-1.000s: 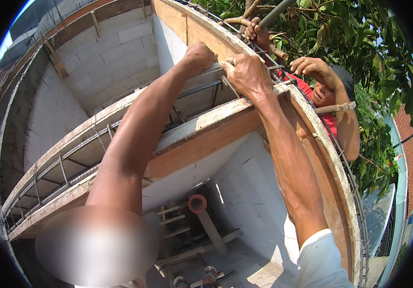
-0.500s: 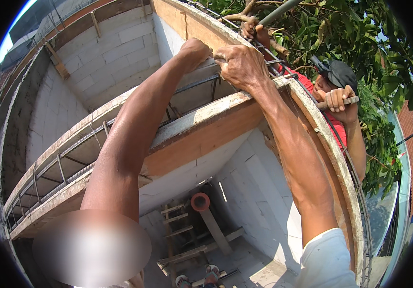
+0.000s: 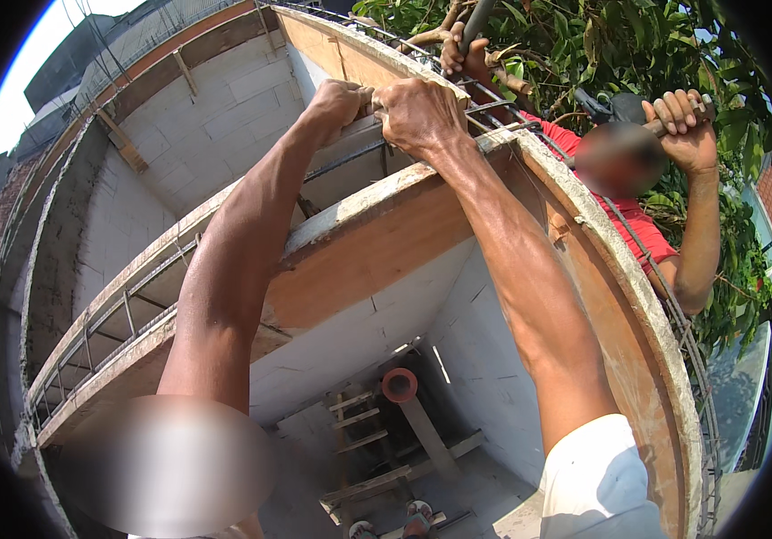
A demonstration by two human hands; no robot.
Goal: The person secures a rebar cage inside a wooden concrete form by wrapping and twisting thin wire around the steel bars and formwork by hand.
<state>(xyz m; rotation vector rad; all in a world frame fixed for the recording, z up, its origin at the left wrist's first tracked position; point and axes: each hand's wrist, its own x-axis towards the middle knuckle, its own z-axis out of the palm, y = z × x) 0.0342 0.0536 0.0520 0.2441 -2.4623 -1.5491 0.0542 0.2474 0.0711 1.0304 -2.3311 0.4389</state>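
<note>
Two bare hands work side by side above the steel-lined channel. Left hand [image 3: 341, 103]: fingers curled in. Right hand [image 3: 422, 117]: also curled into a fist, thumb side facing the left. Whatever they pinch is hidden by the fingers; contact between the hands cannot be told.

Change: right hand has shifted toward the left one; the gap of a second ago has narrowed almost to nothing. Reading: work now seems gathered at one small spot over the channel.

Just below the left hand, a steel bar [image 3: 343, 162] runs inside the channel. Below the right hand, the near board [image 3: 377, 202], its top edge crusted pale; a plywood face [image 3: 377, 260] drops beneath it. Right of the right hand, a curved form board [image 3: 646, 305] bends down and away.

Beyond the right hand, a co-worker in a red shirt [image 3: 642, 235]. Co-worker's raised hand [image 3: 680, 126], earlier loose near the head, now grips a wooden handle.

Room, well below both hands: pale block wall [image 3: 471, 314], red-brown pipe [image 3: 399, 384], wooden ladder [image 3: 359, 422]. Tree leaves [image 3: 583, 58] above and right of the right hand.
</note>
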